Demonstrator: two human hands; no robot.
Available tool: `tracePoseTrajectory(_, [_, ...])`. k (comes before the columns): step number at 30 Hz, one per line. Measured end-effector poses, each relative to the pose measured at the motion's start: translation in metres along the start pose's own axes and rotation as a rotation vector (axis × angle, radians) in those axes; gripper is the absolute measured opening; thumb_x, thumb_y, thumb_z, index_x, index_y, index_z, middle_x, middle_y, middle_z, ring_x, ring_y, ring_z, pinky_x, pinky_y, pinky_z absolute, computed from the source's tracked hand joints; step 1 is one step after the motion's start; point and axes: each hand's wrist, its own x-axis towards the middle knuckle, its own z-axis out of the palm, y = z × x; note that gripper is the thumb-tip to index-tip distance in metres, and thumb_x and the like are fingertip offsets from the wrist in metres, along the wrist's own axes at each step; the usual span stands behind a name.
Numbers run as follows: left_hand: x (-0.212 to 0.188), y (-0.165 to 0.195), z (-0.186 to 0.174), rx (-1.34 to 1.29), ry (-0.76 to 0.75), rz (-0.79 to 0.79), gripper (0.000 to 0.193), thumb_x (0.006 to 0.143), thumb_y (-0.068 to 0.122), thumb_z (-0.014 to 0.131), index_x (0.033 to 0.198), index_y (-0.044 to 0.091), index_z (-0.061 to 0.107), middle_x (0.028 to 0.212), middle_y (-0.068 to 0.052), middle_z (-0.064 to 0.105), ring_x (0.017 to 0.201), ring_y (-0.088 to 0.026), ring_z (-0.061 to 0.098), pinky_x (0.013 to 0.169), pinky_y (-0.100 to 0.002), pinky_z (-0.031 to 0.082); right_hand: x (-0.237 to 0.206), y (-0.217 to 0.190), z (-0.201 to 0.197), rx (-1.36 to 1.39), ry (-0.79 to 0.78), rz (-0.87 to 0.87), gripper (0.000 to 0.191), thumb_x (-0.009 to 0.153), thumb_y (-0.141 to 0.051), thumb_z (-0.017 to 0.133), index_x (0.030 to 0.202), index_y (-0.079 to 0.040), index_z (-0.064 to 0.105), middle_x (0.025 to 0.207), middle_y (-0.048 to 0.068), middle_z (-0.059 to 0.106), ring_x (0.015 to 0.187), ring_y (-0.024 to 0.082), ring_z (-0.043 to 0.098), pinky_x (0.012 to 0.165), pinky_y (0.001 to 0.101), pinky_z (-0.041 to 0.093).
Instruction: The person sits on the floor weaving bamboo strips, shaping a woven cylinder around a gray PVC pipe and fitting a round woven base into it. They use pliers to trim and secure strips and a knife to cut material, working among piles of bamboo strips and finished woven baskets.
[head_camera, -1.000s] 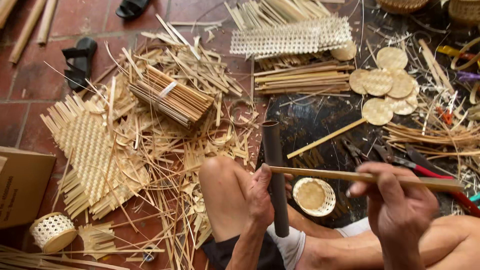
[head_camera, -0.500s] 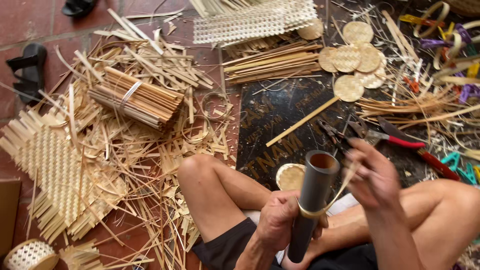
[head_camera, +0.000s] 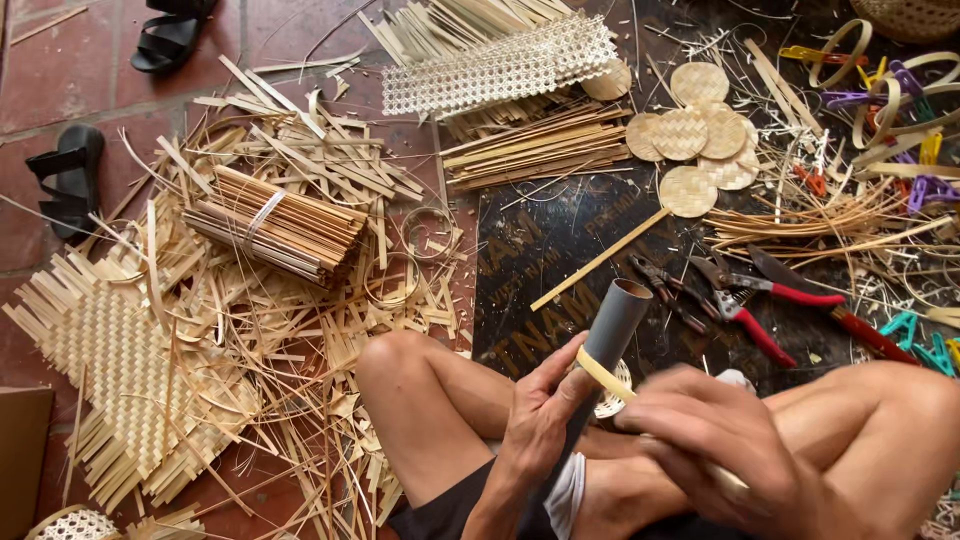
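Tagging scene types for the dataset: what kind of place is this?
Likely a floor-level bamboo weaving workshop: a bundle of split strips, woven round discs, and red-handled pliers lie about. The left hand holds a grey tube.

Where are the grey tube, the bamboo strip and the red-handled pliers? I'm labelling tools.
grey tube (head_camera: 618, 318): head view, upper wall near its open end.
bamboo strip (head_camera: 600, 375): head view, bend against the tube.
red-handled pliers (head_camera: 762, 335): head view, lower red handle.
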Motion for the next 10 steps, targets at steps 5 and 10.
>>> tracePoseTrajectory(5, [-0.021,-0.011,0.006,-0.515,-0.261,-0.178,0.057,0.105,0.041,0.066,0.139,-0.005,0.056,0.099,-0.010,0.070,0.078,-0.015,0.066,0.070,-0.027,0.055,-0.082,-0.001,0.035,0.346,0.679,0.344,0.024,0.102,-0.018,0.062,0.113,0.003,0.067,0.100,0.015,0.071,0.085,0.021,0.071,0.079,0.0366,0.060])
tracePoseTrajectory(10, [-0.037,-0.023,0.026,-0.837,-0.636,-0.370,0.060,0.111,0.047,0.067,0.136,-0.007,0.055,0.097,-0.017,0.073,0.075,-0.019,0.071,0.069,-0.027,0.057,-0.127,0.055,0.045,1.290,0.596,0.638,0.020,0.093,-0.019,0.071,0.092,0.000,0.065,0.104,0.024,0.068,0.094,0.031,0.066,0.080,0.0453,0.056])
